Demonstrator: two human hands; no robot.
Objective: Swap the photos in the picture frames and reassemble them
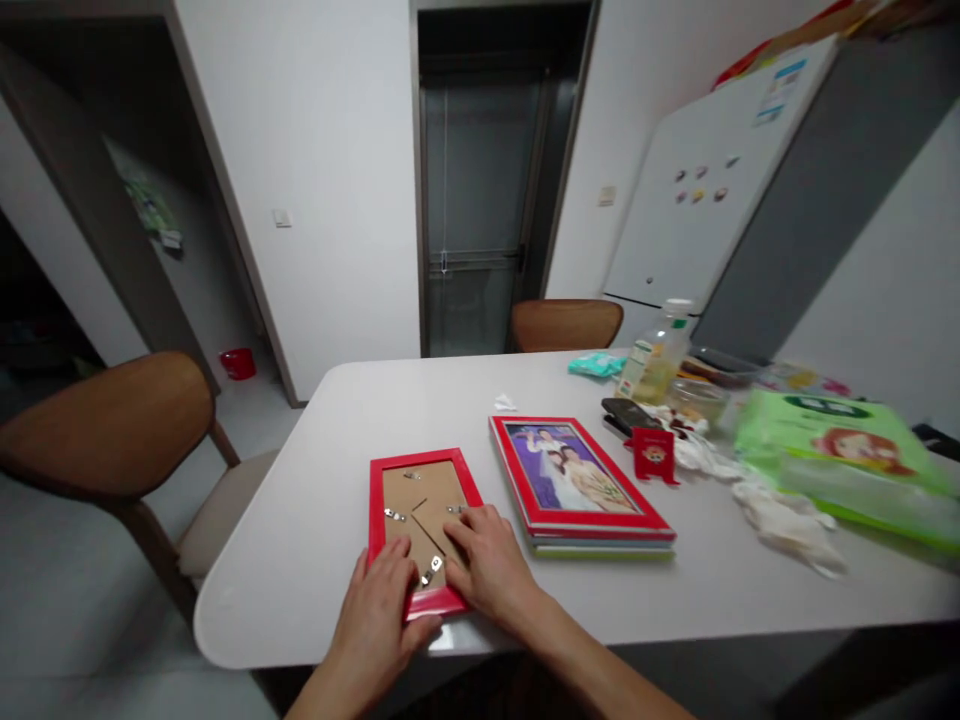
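Note:
A red picture frame (429,602) lies back side up near the table's front edge, its brown backing board (424,490) showing metal clips and slits. My left hand (377,603) rests on the frame's lower left corner, fingers bent over the red border and thumb at the near edge. On the right side, my right hand (487,562) lies over the border with its fingertips on the backing, close to the clips. Just right of it sits a stack of frames (604,535), with a red-bordered wedding photo (566,468) on top.
On the table's right are a red card stand (653,455), a dark phone (630,415), a bottle (656,355), crumpled tissues (787,522) and a green tissue pack (847,450). Wooden chairs stand at the left (112,430) and the far side (568,325).

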